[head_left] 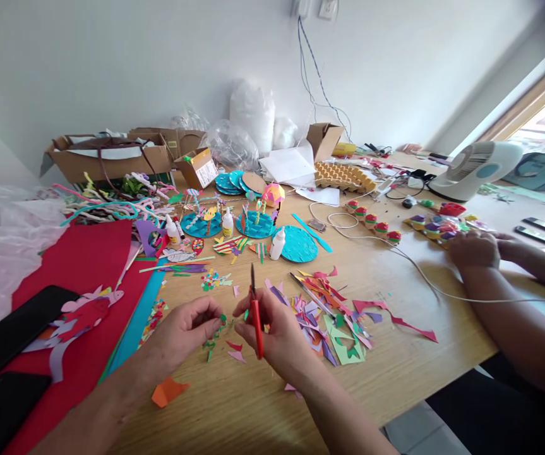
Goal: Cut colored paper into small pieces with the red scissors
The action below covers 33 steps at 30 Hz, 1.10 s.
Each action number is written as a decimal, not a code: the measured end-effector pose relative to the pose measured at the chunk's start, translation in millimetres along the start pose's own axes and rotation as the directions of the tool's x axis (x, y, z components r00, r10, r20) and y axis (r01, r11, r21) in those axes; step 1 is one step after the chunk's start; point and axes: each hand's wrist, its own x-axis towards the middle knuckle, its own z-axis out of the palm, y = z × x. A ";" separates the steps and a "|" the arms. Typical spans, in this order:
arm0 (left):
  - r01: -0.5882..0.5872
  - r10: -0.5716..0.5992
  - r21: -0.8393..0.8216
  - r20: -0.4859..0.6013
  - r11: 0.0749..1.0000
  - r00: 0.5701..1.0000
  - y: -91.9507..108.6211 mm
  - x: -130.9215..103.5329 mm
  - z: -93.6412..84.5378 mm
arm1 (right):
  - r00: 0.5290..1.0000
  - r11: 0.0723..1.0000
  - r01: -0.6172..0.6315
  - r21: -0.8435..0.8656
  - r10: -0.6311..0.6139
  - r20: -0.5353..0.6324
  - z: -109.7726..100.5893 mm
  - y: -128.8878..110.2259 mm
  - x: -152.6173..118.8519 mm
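Observation:
My left hand [183,330] is closed in a pinch on a small green paper piece [223,320] above the table. Red-handled scissors [257,328] rest in my right hand [279,332], with the blades pointing away from me. Thumb and forefinger of that hand are close together near another green scrap; I cannot tell whether they touch it. Below my hands lie small green cuttings [209,346], and an orange paper scrap [168,392] is nearer to me. Coloured paper offcuts [317,316] are heaped to the right of the scissors.
Glue bottles [277,244] stand by blue discs [299,244] carrying paper decorations. Red paper sheets [89,265] and black phones [16,319] lie left. A white cable [424,285] crosses the right side, near a co-worker's hands [475,256] and a white fan [473,167].

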 end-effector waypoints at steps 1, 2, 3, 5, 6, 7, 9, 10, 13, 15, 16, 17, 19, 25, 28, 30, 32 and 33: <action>-0.025 0.025 0.047 0.012 0.999 1.000 0.0 0.7 0.8 | 0.999 0.995 0.040 -0.092 -0.041 -0.012 0.9 -2.9 2.5; -0.050 0.048 0.096 0.024 0.994 0.999 -0.1 1.4 1.3 | 0.997 0.981 0.075 -0.177 -0.079 -0.016 1.6 -5.3 4.6; -0.072 0.067 0.143 0.035 0.987 0.997 -0.4 2.0 1.5 | 0.994 0.962 0.105 -0.251 -0.111 -0.008 2.3 -6.9 6.3; -0.104 0.096 0.210 0.046 0.972 0.994 -1.1 3.0 0.9 | 0.990 0.929 0.139 -0.344 -0.141 0.020 3.4 -8.3 8.6; -0.116 0.109 0.229 0.044 0.967 0.993 -1.3 3.4 0.4 | 0.989 0.920 0.144 -0.365 -0.142 0.035 3.9 -8.2 9.2; -0.126 0.120 0.239 0.040 0.963 0.992 -1.3 3.8 -0.2 | 0.989 0.915 0.148 -0.376 -0.140 0.047 4.2 -7.7 9.7; -0.139 0.135 0.238 0.030 0.961 0.990 -0.7 4.4 -1.3 | 0.989 0.917 0.151 -0.370 -0.139 0.058 4.5 -5.8 10.4; -0.140 0.137 0.233 0.027 0.962 0.990 -0.2 4.6 -1.7 | 0.989 0.926 0.149 -0.348 -0.136 0.059 4.6 -4.4 10.8; -0.114 0.111 0.220 0.025 0.969 0.994 1.5 4.5 -2.3 | 0.996 0.985 0.082 -0.154 -0.076 0.042 4.8 0.1 13.1; -0.088 0.086 0.172 0.021 0.981 0.996 2.0 3.5 -2.0 | 1.000 0.996 -0.002 0.086 0.000 0.029 5.4 2.5 15.2; -0.082 0.080 0.139 0.017 0.987 0.997 1.9 2.8 -1.6 | 0.999 0.979 -0.035 0.202 0.031 0.024 6.1 3.2 16.1; -0.084 0.083 0.113 0.015 0.990 0.996 1.8 1.9 -1.1 | 0.998 0.954 -0.056 0.293 0.052 0.021 7.0 3.7 16.8; -0.115 0.113 0.115 0.022 0.987 0.993 1.5 0.2 0.5 | 0.998 0.923 -0.064 0.380 0.067 0.006 9.6 4.4 17.8; -0.195 0.212 0.300 -0.025 0.934 0.977 4.9 0.1 5.3 | 0.997 0.964 -0.022 0.266 0.041 -0.065 17.4 7.3 18.6; -0.160 0.176 0.251 -0.044 0.955 0.983 7.2 0.6 3.1 | 0.997 0.988 -0.004 0.155 0.015 -0.074 14.4 6.4 15.6; -0.118 0.125 0.142 -0.043 0.983 0.991 7.3 0.0 -0.2 | 0.999 0.997 0.015 0.070 -0.012 -0.042 9.3 5.2 10.8; -0.082 0.082 -0.010 -0.034 0.997 0.996 5.7 -1.1 -3.9 | 0.999 1.000 0.024 -0.016 -0.024 0.037 3.6 4.6 4.1; -0.069 0.068 -0.085 -0.024 0.994 0.997 4.5 -1.6 -5.6 | 0.997 0.998 0.021 -0.059 -0.016 0.081 1.2 4.9 0.6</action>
